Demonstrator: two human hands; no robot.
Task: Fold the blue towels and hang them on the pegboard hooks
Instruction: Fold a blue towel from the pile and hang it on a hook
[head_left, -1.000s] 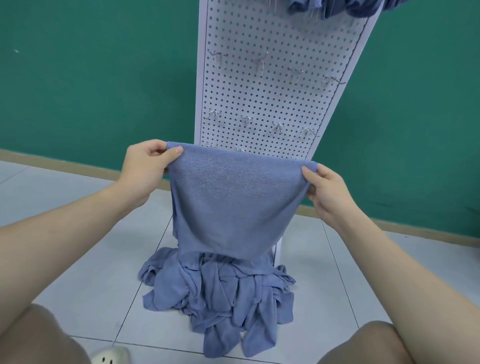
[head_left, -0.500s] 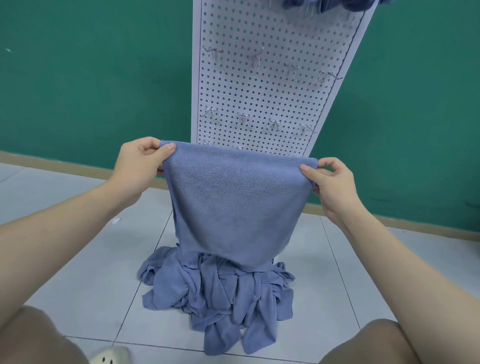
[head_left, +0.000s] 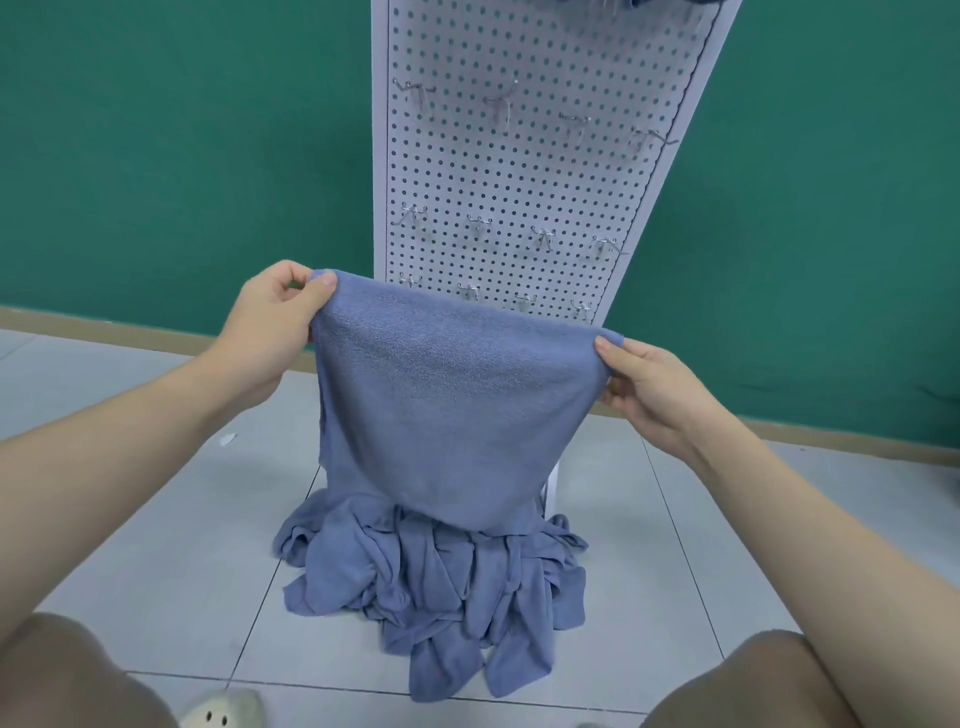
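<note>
Bare forearms without sleeves, brown shorts (head_left: 62, 670) over both knees, pale perforated clog (head_left: 221, 714)

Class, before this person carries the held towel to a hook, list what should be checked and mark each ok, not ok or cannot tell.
1. Left hand pinches its top corner of the held towel: ok.
2. Right hand pinches the other top corner: ok.
3. Towel doubled over evenly, edges matched: cannot tell, since the lower edge is rounded and the back layer is hidden.
4. Towel hangs free of the pile of towels on the floor: cannot tell, because its lower edge overlaps the pile in this view.
5. Free hooks on the pegboard: ok, several rows are bare.
6. Top row free: not ok, blue cloth already hangs there.
</note>
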